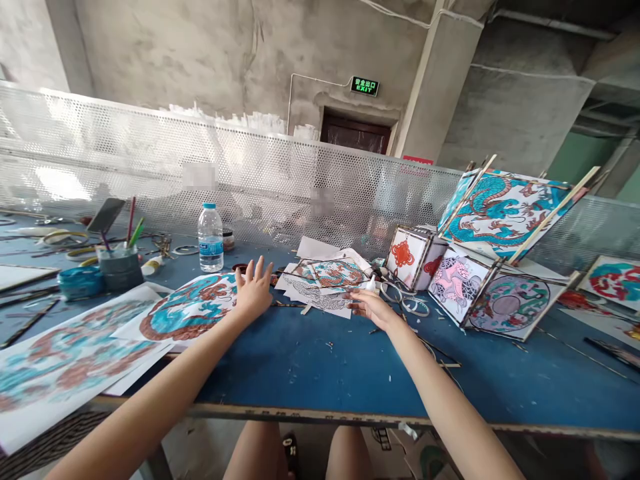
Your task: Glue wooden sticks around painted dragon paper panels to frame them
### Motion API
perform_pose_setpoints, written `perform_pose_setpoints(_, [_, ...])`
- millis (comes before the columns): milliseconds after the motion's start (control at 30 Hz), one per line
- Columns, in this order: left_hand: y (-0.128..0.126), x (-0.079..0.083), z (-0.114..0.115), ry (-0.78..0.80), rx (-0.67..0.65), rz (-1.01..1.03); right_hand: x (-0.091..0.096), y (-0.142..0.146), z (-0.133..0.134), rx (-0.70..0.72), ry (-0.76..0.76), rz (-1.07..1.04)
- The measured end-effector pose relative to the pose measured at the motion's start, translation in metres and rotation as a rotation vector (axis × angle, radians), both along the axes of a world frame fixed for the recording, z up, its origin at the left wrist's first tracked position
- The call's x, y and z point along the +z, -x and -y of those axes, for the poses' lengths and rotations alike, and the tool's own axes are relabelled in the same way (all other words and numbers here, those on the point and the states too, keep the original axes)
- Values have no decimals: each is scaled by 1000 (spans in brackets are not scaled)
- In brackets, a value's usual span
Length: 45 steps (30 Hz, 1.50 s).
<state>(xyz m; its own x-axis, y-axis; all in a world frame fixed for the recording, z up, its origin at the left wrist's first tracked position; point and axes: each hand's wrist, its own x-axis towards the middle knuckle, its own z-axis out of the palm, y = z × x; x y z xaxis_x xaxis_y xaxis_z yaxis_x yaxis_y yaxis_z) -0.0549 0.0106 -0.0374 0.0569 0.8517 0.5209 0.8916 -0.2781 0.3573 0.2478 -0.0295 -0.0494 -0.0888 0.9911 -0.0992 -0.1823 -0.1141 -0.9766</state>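
Note:
My left hand (254, 288) hovers over the blue table with its fingers spread and nothing in them. It overlaps the right edge of a sheet painted with a blue and brown dragon (193, 307). My right hand (374, 308) is open as well, its fingers stretched to the left beside a small white-tipped bottle (371, 284); whether they touch it I cannot tell. Between and beyond the hands lie a sheet with a black line drawing (320, 297) and a framed dragon picture (339, 273). A short wooden strip (306, 309) rests in front of them.
A water bottle (211, 239), a brush cup (120, 267) and a blue paint jar (80, 283) stand at left. Painted lanterns (510, 303) with projecting sticks and clear tape rolls (414, 305) occupy the right. A perforated metal screen (280, 180) runs along the back.

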Motion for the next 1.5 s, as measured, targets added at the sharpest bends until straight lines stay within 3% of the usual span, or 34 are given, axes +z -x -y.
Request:
perform_pose_setpoints(100, [6, -6, 4, 34, 102, -239, 2, -1, 0, -19, -3, 22])
perform_pose_setpoints(267, [12, -1, 4, 179, 200, -309, 1, -3, -2, -43, -6, 48])
perform_pose_setpoints(367, [11, 4, 7, 186, 176, -286, 0, -4, -3, -42, -8, 57])
perform_pose_setpoints(567, [-6, 2, 20, 19, 38, -341, 3, -3, -1, -62, -7, 71])
perform_pose_setpoints(700, [-31, 3, 33, -117, -234, -450, 4, -4, -2, -52, -5, 64])
perform_pose_setpoints(800, [-46, 6, 42, -224, -648, -513, 3, -3, -3, -43, 4, 67])
perform_pose_setpoints(900, [-52, 7, 50, -218, -1001, -541, 5, 0, -2, -6, 38, 67])
perform_pose_setpoints(1000, [-51, 9, 55, -184, -1113, -482, 6, 5, 1, 100, 62, 58])
perform_pose_setpoints(1067, [-47, 12, 56, -163, -1081, -365, 3, 7, 2, 107, 33, 69])
perform_pose_setpoints(1233, [-39, 16, 48, -98, -858, -48, -6, 3, -5, -91, -43, 209])
perform_pose_setpoints(1400, [-36, -4, 23, -38, -469, 146, -4, -3, -9, -155, -134, 177])
perform_pose_setpoints(1500, [-34, -12, 10, 108, -365, 402, 1, -9, -9, -177, -183, 96])
